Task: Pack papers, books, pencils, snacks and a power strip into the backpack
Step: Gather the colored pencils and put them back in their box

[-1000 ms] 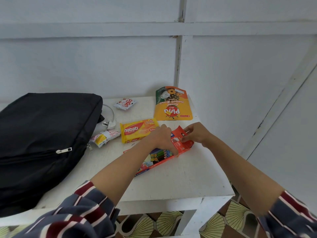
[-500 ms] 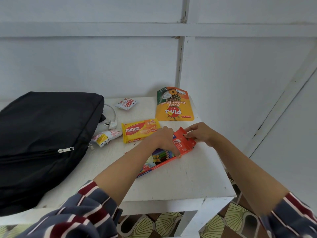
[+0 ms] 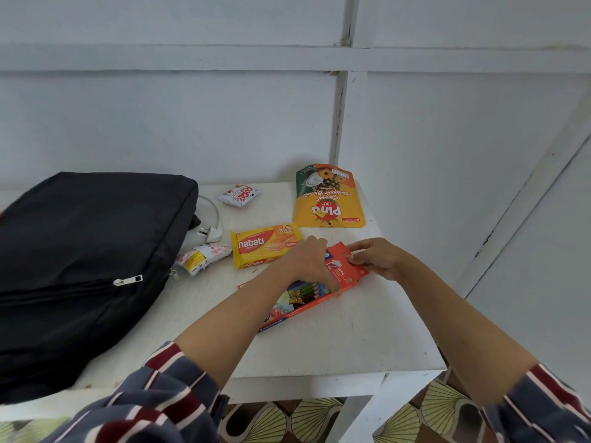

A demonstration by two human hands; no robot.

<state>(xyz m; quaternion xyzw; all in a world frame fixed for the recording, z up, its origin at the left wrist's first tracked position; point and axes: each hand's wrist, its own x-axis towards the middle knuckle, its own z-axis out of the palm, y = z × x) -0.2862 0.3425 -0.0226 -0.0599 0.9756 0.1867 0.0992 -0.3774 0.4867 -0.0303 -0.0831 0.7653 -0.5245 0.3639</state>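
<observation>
On the white table (image 3: 335, 343), right in front of me, lies the pencil box (image 3: 307, 295), flat and slanted, its red flap end pointing away to my right. My left hand (image 3: 308, 263) is pressed down over the middle of the box, fingers curled across its top and thumb at its near edge, pinning it to the table. My right hand (image 3: 375, 257) has its fingertips pinched together on the red flap (image 3: 343, 265) at the far end. I judge that I am on the pencils step: closing the flap so the box can go into the backpack (image 3: 86, 266). The backpack lies flat at my left, near the box but apart from it, and the zip (image 3: 128, 280) I can see looks shut, so I cannot tell from here which opening will take the box. Beyond my hands the wafers (image 3: 267, 244), the biscuit pouch (image 3: 327, 196) against the wall and two small snack packets wait on the table, and a white plug (image 3: 211, 233) with its cable pokes out from beside the backpack. Next, I think, the flap must be tucked fully home while my left hand keeps the box from sliding, then the box lifted level and carried left. A loose flap could spill pencils.
</observation>
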